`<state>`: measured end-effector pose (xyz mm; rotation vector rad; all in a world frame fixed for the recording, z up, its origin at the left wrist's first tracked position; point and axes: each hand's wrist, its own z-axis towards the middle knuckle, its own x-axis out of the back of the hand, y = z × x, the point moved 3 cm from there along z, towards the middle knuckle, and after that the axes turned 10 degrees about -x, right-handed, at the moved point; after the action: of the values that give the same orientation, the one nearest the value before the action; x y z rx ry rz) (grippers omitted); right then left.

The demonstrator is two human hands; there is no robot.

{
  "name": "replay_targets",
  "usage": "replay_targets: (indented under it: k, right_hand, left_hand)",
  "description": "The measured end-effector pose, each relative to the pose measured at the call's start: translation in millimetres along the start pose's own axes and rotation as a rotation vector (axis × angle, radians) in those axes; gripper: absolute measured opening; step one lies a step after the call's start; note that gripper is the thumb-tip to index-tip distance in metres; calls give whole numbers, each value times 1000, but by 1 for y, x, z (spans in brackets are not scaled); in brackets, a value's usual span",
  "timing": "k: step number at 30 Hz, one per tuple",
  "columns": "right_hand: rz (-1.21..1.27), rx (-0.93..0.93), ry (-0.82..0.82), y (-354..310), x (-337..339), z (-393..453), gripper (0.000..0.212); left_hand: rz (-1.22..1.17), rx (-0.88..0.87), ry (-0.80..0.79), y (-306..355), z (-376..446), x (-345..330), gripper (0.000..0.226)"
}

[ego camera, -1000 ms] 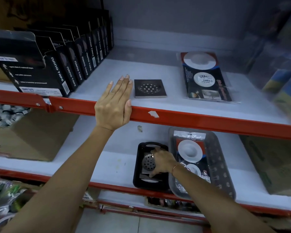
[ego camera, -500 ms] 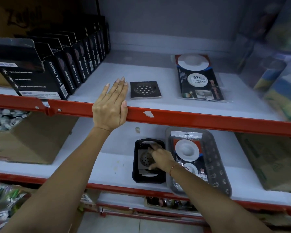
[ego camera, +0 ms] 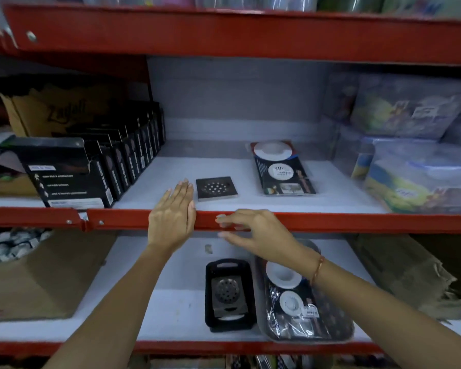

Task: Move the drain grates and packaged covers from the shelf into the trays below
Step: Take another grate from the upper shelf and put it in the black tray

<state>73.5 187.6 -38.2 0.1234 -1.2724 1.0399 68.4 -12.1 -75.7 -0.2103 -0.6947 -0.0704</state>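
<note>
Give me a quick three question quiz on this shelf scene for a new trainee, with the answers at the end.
1. True or false: the square drain grate on the upper shelf lies right of the left hand.
2. Which tray holds a grate already? A) the black tray B) the clear tray C) neither
3. Fill in: on the upper shelf, the number of packaged covers waiting is ____.

Key
1. True: it lies just beyond the fingertips, to their right.
2. A: the grate in the tray sits in the black one; the clear one holds a packaged cover.
3. One.

The right hand is empty, open in front of the red shelf edge.
</note>
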Motion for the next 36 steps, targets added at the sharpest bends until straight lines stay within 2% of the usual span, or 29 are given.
replay_targets:
  k: [4, 7, 10, 14, 18, 21, 24, 30, 36]
  right_hand:
    - [76, 4, 94, -12, 32, 32, 29]
    - [34, -28, 81, -1, 39, 62, 29]
    - [-85, -85, -83, 15, 32, 92, 39]
    - [-179, -174, -370, 40, 16, 129, 69]
    - [-182, -315, -533, 64, 1, 161, 95]
    - [-184, -353, -606, 72, -5, 170, 103]
    - [-89, -386, -583, 78, -7, 167, 107]
    - [84, -405, -392, 79, 5, 138, 106]
    - [169, -313, -302, 53, 37, 78, 107]
  left_hand:
    - [8, 21, -31, 0, 2, 3, 49]
    - [16, 23, -22, 0, 2, 2, 53]
    - [16, 7, -1, -1, 1, -1, 52]
    - [5, -20, 48, -6, 4, -6, 47]
    - [-5, -44, 73, -8, 4, -12, 48]
    - [-10, -50, 81, -9, 3, -14, 51]
    - [-8, -53, 93, -9, 3, -15, 54]
    - [4, -40, 76, -7, 3, -11, 50]
    - [-3, 0, -40, -2, 1, -1, 49]
